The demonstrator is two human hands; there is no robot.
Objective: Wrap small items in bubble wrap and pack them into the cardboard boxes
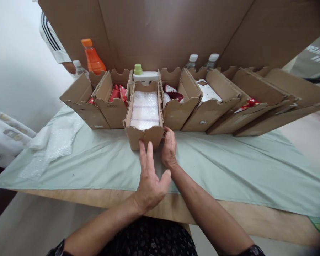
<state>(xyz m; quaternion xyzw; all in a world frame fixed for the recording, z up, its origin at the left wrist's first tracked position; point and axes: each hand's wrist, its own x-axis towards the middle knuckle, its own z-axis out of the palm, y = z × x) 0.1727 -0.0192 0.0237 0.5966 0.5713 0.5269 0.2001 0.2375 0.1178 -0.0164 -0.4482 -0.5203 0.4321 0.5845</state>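
Touching the front box [145,138] from its near side, two bare hands are right on the cardboard! The left hand [152,183] reaches the front box's near wall, two fingers [149,156] stretched forward with their tips at the cardboard and the thumb spread well off to the side; that grip is wide, with nothing in it. Round at the front box's near right corner comes the right hand [169,148], fingers bent along the side and partly hidden, so I cannot tell how firmly that grip closes. The box itself, then, lies just ahead of the left fingertips and just left of the right hand, standing on the cloth [106,161] over the tabletop [96,196].

Look inside the front box: bubble-wrapped goods [145,108] fill it! Directly behind the front box stands a white bottle [148,76] with a green cap. Left of the front box, a neighbouring carton holds red packets [116,94], and behind that side rises an orange bottle [94,60]. Farther left of the front box, loose bubble wrap [60,138] lies spread out, while to its right another carton carries a white package [208,91].
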